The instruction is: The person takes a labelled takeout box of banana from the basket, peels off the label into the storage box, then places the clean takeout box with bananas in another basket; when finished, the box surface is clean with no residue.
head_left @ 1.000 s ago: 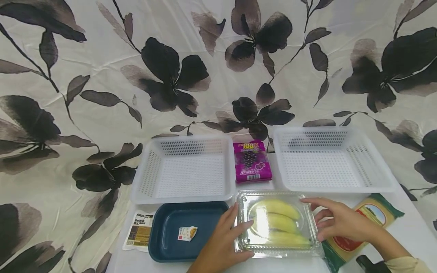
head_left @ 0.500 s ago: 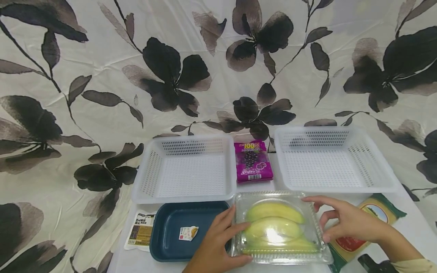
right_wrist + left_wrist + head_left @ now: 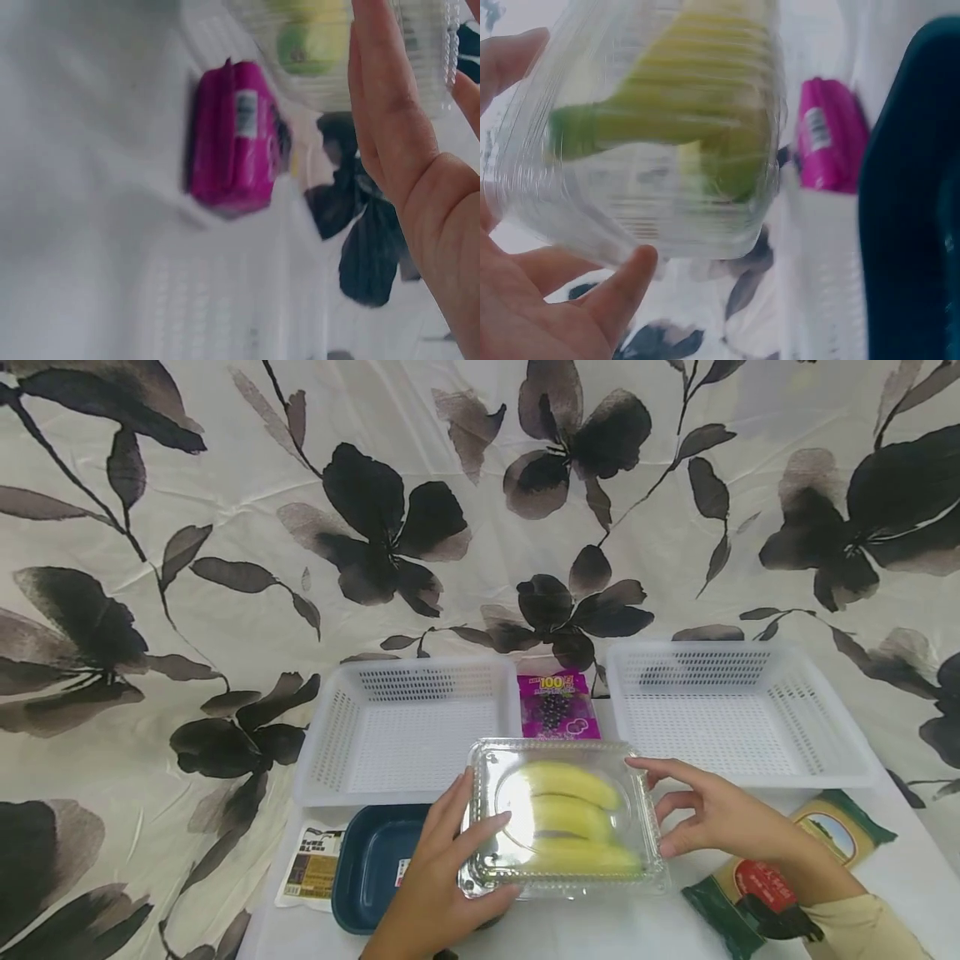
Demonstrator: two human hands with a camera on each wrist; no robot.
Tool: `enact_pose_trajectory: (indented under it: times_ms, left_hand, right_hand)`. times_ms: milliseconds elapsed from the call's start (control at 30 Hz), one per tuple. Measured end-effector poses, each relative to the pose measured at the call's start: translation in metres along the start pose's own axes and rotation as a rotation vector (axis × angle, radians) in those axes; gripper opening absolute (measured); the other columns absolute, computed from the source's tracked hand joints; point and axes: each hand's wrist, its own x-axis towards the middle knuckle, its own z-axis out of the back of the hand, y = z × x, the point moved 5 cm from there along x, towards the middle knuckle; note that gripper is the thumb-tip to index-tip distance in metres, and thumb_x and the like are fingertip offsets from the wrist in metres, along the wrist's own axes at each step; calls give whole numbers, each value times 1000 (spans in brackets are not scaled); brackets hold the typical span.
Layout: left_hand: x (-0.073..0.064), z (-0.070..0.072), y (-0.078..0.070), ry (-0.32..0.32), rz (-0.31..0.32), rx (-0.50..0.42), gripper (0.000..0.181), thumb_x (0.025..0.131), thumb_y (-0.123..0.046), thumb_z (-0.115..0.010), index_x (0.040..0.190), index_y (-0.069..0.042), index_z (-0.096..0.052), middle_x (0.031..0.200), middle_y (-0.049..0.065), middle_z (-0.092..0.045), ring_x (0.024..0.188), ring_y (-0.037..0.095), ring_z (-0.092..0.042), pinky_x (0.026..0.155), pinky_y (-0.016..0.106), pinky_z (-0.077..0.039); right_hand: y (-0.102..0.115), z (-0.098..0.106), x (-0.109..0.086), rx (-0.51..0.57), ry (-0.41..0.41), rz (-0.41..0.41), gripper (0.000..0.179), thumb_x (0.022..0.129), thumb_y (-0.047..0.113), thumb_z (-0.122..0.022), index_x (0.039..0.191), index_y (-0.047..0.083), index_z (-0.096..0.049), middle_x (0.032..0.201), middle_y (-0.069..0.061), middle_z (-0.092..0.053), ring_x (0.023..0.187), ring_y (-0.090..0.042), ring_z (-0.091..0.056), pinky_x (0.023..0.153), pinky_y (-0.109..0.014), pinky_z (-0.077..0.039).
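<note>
A clear plastic clamshell box [image 3: 491, 793] with several yellow bananas [image 3: 573, 817] inside is held up over the table's front middle. My left hand [image 3: 442, 872] grips its left side, thumb at the near corner and a finger on the lid. On the other side, my right hand [image 3: 712, 814] holds the right edge between its fingers and thumb. The left wrist view shows the box's ribbed wall and green banana ends, with the left fingers [image 3: 622, 292] against it. In the right wrist view the right hand [image 3: 409, 142] lies along the box wall.
White perforated baskets stand back left [image 3: 420, 735] and back right [image 3: 735, 727]. Between them lies a purple grape-picture bag [image 3: 557, 706]. A dark blue tray [image 3: 360, 893] with a small card and a brown-white packet [image 3: 311, 864] are left; a green-gold bag [image 3: 821, 827] lies right.
Both hands have lifted the box of bananas and moved it up and to the left. It now covers part of the purple bag; the left hand covers more of the blue tray.
</note>
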Motion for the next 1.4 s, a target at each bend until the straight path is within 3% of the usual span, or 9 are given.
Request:
enact_pose_trajectory:
  times_ms: [200,400,567,733,967,1233,1300,1400]
  left_hand:
    - [11,32,9,-59,-9,23,74,75,-40,-91,141,-26,-61,170,15,-23,155,37,-25,107,74,-38]
    - [21,64,31,-77,26,55,79,71,-32,-95,142,-24,-61,169,15,-24,153,41,-29,107,74,-39]
    - [30,89,57,-38,84,99,82,69,-33,-95,143,-25,-60,169,14,-26,151,44,-33,109,72,-38]
    - [41,108,86,32,174,74,84,70,-34,-95,145,-23,-58,169,14,-25,152,45,-30,110,75,-34]
    - [56,121,124,150,247,119,87,74,-33,-93,150,-17,-53,169,19,-20,150,52,-30,109,75,-36]
    - [70,126,165,276,316,146,94,77,-26,-91,156,-15,-43,168,27,-13,136,54,-48,104,67,-47]
    - [73,125,178,299,337,123,95,77,-26,-91,157,-15,-41,168,28,-11,136,54,-48,103,64,-49]
    - [73,123,197,326,386,61,95,78,-25,-90,158,-14,-39,170,26,-8,147,52,-35,107,61,-47]
  right_hand:
    - [17,-3,33,-3,-81,35,94,82,4,-84,160,22,-34,142,-20,-40,103,-21,-70,78,-44,-64]
    - [39,-11,69,-6,-172,86,90,81,8,-86,158,23,-40,144,-19,-49,104,-26,-69,80,-40,-64]
    - [52,-21,102,-40,-212,92,86,79,15,-89,154,22,-47,143,-16,-56,106,-28,-70,84,-33,-62]
    - [55,-31,134,-50,-207,67,85,79,21,-90,153,26,-49,145,-11,-56,109,-26,-70,84,-33,-63]
    - [51,-43,175,-106,-215,27,81,82,21,-87,153,27,-49,148,-9,-57,112,-24,-71,90,-35,-62]
    - [49,-57,217,-243,-205,-9,79,88,16,-81,157,17,-42,156,-12,-50,117,-30,-71,97,-44,-59]
    - [47,-60,226,-292,-209,-18,79,89,17,-80,158,17,-41,157,-13,-48,116,-30,-71,98,-45,-58]
    - [44,-65,238,-366,-210,-20,78,90,19,-79,158,15,-41,156,-16,-49,116,-30,-71,101,-46,-56]
